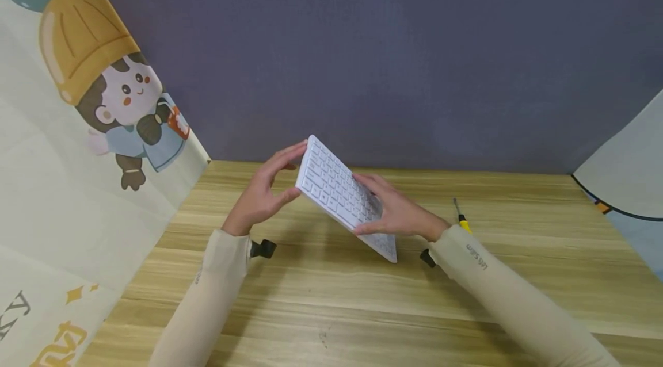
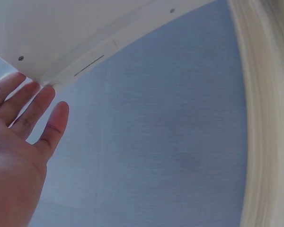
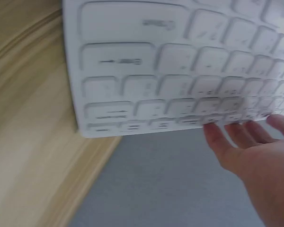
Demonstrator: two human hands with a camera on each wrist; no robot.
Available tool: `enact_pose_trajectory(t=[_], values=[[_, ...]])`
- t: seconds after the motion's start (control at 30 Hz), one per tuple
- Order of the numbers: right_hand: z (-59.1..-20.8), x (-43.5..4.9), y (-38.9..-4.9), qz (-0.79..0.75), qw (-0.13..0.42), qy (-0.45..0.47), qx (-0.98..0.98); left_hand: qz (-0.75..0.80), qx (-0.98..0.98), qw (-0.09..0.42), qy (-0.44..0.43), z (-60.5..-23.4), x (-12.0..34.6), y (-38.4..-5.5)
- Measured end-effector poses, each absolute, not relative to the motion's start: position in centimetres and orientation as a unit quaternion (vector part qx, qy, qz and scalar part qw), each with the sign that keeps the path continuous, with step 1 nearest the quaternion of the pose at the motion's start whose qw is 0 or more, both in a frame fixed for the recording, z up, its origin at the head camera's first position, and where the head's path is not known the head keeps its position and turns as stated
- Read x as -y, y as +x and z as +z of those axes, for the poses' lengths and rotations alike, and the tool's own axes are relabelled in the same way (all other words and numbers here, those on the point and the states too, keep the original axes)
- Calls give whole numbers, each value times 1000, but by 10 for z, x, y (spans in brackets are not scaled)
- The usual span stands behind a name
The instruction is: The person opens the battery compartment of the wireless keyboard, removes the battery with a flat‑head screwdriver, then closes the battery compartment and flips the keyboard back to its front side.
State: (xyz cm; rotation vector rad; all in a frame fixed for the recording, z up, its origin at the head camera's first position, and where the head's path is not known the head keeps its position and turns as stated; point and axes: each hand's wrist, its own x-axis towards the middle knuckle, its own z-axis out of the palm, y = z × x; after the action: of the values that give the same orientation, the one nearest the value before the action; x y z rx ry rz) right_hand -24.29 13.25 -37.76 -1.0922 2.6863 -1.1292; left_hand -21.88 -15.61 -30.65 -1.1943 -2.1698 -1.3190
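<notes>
A white keyboard (image 1: 336, 183) is held tilted above the wooden table, its left end higher than its right and its keys toward the head camera. At the raised end my left hand (image 1: 264, 194) holds the short edge, fingers at the far corner and thumb at the near one. Across the keyboard's width my right hand (image 1: 396, 209) grips it, thumb on the near long edge and fingers on the far one. In the left wrist view the keyboard's underside (image 2: 75, 33) shows small screws, with fingertips at its edge. The right wrist view shows the keys (image 3: 180, 66) close up.
A screwdriver (image 1: 463, 222) with a yellow and black handle lies on the wooden table (image 1: 321, 321), right of my right hand and partly hidden by the sleeve. A dark grey panel (image 1: 362, 56) rises behind the table. A cartoon-printed cloth (image 1: 62, 211) hangs at left.
</notes>
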Motion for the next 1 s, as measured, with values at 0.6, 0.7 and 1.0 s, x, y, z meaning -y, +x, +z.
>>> enact_pose_trajectory(t=[0.6,0.7,1.0], values=[[-365,-120,-239,-417,-9,-396,-818,-485,723,222,-439,-292,137,-215],[-363,-118,-238,-431,-14,-401,-808,-480,719,228,-449,-289,133,-213],[-355,-113,-233,-440,-36,-415,-795,-483,701,235,-468,-291,126,-216]])
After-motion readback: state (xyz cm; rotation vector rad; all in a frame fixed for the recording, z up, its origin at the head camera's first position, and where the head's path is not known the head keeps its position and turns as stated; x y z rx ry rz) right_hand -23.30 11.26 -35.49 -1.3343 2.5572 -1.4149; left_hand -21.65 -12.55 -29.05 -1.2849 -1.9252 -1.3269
